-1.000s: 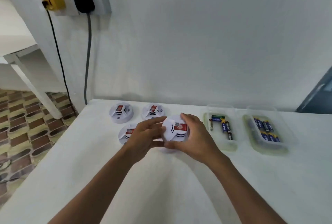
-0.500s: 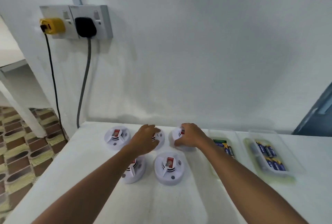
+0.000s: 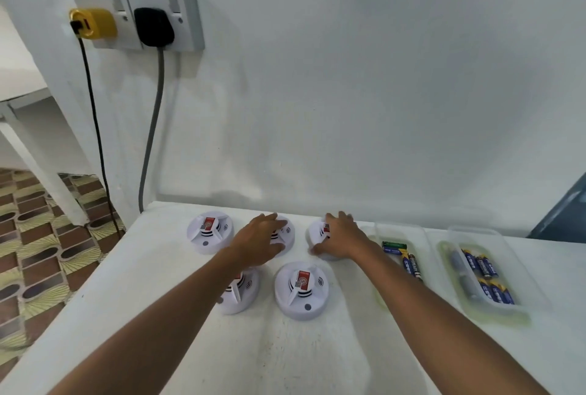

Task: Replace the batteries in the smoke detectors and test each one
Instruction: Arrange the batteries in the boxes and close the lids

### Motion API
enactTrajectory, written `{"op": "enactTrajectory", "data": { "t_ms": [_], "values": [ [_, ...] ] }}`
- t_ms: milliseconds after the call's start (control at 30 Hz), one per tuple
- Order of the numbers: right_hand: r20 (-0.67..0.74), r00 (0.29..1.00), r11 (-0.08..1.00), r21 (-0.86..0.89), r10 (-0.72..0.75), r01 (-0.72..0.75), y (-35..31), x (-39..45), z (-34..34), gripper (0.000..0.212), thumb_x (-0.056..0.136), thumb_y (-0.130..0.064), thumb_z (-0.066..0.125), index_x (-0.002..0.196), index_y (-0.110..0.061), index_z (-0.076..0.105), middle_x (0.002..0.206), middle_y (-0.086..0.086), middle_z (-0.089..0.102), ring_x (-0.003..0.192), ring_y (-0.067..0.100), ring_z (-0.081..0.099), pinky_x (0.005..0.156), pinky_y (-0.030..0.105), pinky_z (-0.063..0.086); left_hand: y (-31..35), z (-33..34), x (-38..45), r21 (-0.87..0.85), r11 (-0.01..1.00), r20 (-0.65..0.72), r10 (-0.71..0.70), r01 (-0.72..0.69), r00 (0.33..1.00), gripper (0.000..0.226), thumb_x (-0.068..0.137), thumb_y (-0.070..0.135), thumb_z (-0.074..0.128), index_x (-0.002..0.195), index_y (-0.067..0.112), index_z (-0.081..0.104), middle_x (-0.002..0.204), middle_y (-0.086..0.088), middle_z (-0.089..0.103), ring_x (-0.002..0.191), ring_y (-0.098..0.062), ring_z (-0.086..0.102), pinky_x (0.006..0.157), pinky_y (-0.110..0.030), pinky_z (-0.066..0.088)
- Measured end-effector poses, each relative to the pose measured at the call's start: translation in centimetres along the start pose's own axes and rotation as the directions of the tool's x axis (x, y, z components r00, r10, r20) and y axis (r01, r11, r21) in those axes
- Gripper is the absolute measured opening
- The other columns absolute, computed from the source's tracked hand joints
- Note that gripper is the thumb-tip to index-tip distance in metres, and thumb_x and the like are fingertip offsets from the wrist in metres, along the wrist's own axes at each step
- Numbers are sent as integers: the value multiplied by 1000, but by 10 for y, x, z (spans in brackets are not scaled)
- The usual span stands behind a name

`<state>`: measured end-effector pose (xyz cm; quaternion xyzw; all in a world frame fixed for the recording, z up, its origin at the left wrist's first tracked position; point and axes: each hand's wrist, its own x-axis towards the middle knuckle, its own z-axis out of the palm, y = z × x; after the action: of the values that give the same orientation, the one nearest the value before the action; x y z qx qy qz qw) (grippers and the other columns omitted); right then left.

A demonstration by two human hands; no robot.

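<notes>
Under your left hand (image 3: 264, 244) a smoke detector (image 3: 283, 237) is lying in the back row, and your fingers are resting on top of it, loosely spread rather than clamped. Your right hand (image 3: 341, 240) is covering a second detector (image 3: 318, 231) just beside the first; the fingers are draping over its dome with the thumb at the near rim, and I cannot tell whether you are truly gripping it or only touching.

Beyond your left hand's outer side a third detector (image 3: 209, 233) is sitting alone, and nearer to you, beneath your left forearm, a fourth (image 3: 239, 294) is half hidden. Between your two forearms a fifth (image 3: 301, 290) is lying in full view, red label up.

To the outer side of your right hand two clear trays are waiting on the white surface (image 3: 158, 283): the nearer tray (image 3: 375, 274) is holding a few batteries (image 3: 410, 264), the farther tray (image 3: 513, 271) a fuller set (image 3: 485, 279).

You seem to be choosing or arranging units, so settle on one. Lift it with both hands, hold the base with one and twist the cover with the other, keeping it low over the surface. The domes look smooth and may slip, so grip at the rim. Keep finished units apart from untouched ones, and keep old cells out of the fresh tray.
</notes>
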<state>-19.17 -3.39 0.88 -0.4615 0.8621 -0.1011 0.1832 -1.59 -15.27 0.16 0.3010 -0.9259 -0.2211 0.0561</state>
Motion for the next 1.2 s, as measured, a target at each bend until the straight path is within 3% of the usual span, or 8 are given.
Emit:
{"op": "enactTrajectory", "data": {
  "t_ms": [67,167,233,367,467,967,1100,1200],
  "values": [
    [-95,994,998,27,-57,60,-10,-16,-2,82,76,-51,73,139,-10,39,154,13,21,145,30,15,106,41,37,1,-5,-12,-34,999,-47,28,-30,998,64,90,27,63,147,18,36,155,-7,32,145,-23,24,115,-33,21],
    [-260,948,951,196,-186,240,-29,-52,4,59,84,-41,69,131,-11,51,140,6,44,131,22,43,102,32,39,-4,-12,-49,-132,987,-240,63,-97,969,55,88,25,66,139,17,48,141,-2,53,131,-18,47,106,-27,35],
    [-172,951,939,188,-258,288,-38,-79,16,58,82,-47,68,129,-15,54,131,1,52,123,17,48,98,30,40,-11,-10,-79,-131,986,-288,65,-106,956,50,84,27,71,131,18,57,131,0,61,121,-17,55,98,-22,40],
    [-9,956,954,-52,-295,294,-43,-103,47,86,70,-69,65,140,-27,39,140,-1,40,132,21,34,104,37,34,-39,8,-119,50,994,-228,110,-102,967,62,81,52,65,133,20,56,141,-5,52,135,-28,42,108,-34,33],
    [-18,962,958,-99,-271,268,-44,-105,58,86,71,-64,66,144,-31,31,151,1,24,137,25,23,107,42,28,-50,18,-126,117,988,-178,121,-101,977,76,78,68,46,140,25,47,151,-5,39,141,-31,31,110,-41,31],
    [-77,952,952,-105,-298,289,-40,-106,71,83,80,-58,61,149,-30,25,158,5,16,141,27,19,112,41,24,-49,13,-129,152,984,-145,116,-94,983,72,78,56,56,140,21,47,150,-9,40,138,-34,37,108,-44,34],
    [-96,941,946,-59,-324,319,-39,-112,71,87,83,-64,55,152,-29,14,162,7,-8,148,29,-3,118,51,5,-34,9,-126,123,988,-177,119,-98,977,69,82,49,66,142,21,45,154,-10,33,144,-32,27,111,-46,30],
    [-204,912,923,76,-356,377,-30,-124,58,76,89,-59,50,151,-25,23,162,8,-1,149,25,4,119,43,12,-8,3,-118,83,982,-255,188,-172,949,64,84,50,62,137,17,52,150,-12,40,140,-31,33,107,-40,32]
  ]
}}
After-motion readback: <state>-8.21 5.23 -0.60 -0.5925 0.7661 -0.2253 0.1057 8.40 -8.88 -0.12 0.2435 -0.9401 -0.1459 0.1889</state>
